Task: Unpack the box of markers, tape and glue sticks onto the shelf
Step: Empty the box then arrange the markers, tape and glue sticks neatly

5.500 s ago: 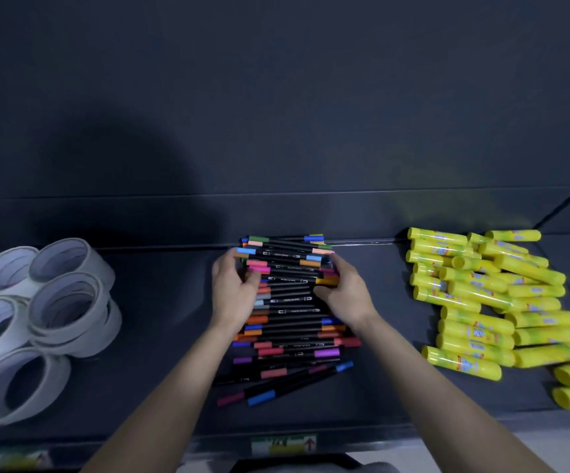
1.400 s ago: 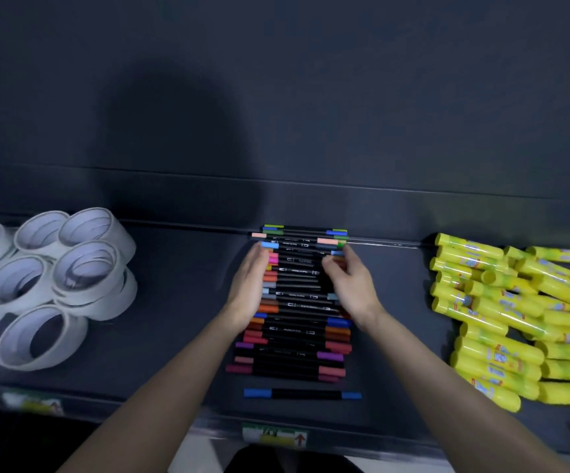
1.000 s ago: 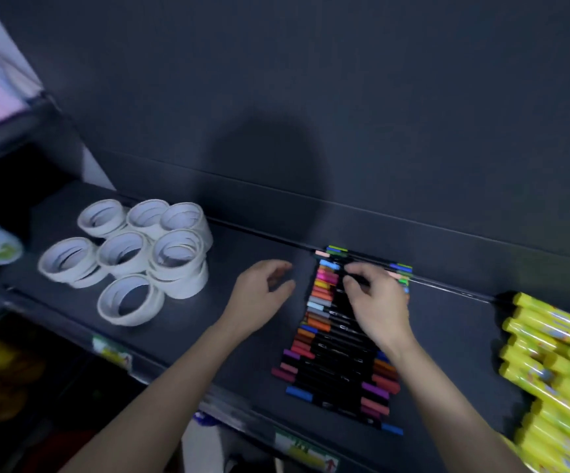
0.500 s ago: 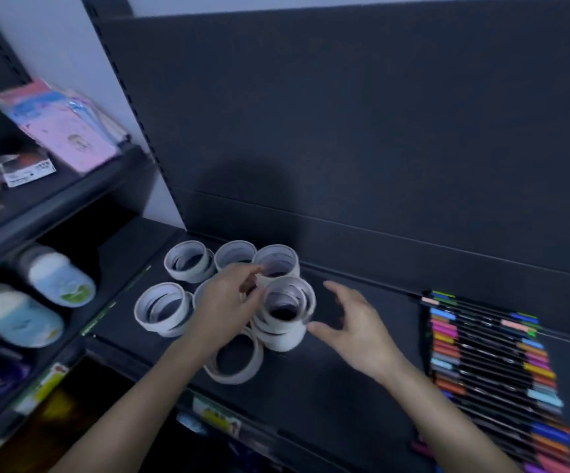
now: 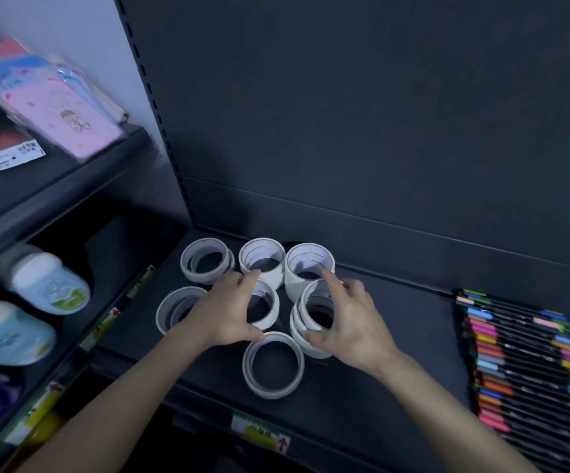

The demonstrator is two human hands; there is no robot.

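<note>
Left hand (image 5: 224, 315) clasps the middle tape roll (image 5: 274, 310), right hand (image 5: 355, 322) the tape stack (image 5: 297, 327); likely light, stiff rings, best gripped across outer walls

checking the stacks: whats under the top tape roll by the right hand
More white tape rolls: the top tape roll caps a pile of them, gripped by the right hand. How many is unclear, and the shelf beneath them is covered.

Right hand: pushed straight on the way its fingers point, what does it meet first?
The right hand, curled round the front-right tape stack, points away and slightly left. First in line is the tall back-right tape stack, at its index fingertip; whether they touch is unclear.
</note>
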